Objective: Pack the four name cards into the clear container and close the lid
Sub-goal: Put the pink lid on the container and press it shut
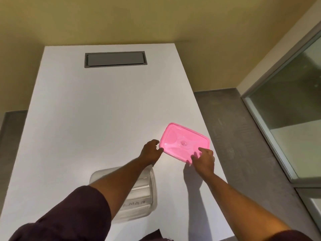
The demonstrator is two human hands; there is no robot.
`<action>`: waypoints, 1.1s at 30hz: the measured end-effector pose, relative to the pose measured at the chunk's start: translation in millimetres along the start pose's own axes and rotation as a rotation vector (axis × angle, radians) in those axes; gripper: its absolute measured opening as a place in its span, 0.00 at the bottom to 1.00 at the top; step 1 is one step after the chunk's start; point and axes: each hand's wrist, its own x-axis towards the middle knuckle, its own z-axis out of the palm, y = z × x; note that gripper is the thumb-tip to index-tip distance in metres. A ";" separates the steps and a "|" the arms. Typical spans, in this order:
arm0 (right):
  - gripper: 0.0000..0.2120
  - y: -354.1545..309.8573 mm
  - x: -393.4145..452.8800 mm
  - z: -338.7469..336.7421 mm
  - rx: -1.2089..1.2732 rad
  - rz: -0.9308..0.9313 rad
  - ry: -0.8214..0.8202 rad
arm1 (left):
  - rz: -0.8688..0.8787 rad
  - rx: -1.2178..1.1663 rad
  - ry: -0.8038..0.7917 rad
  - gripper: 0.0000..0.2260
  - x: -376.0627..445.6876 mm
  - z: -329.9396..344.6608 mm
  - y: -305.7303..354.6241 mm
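A pink rectangular lid (182,140) lies turned at an angle on the white table (97,108), near its right edge. My left hand (151,151) touches the lid's near-left corner with fingers curled at the rim. My right hand (203,159) rests its fingers on the lid's near-right corner. The clear container (149,193) stands close to me, partly under my left forearm, without a lid. White name cards (137,204) lie inside it, one with dark lettering showing.
A grey recessed panel (115,59) is set into the table's far end. The table's right edge runs just past the lid, with grey floor (243,136) beyond. A glass door frame (271,133) stands at the right.
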 end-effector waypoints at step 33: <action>0.19 -86.6 -49.1 -18.4 1.035 0.278 -0.110 | -0.242 -0.916 0.470 0.17 -59.6 -92.8 -11.3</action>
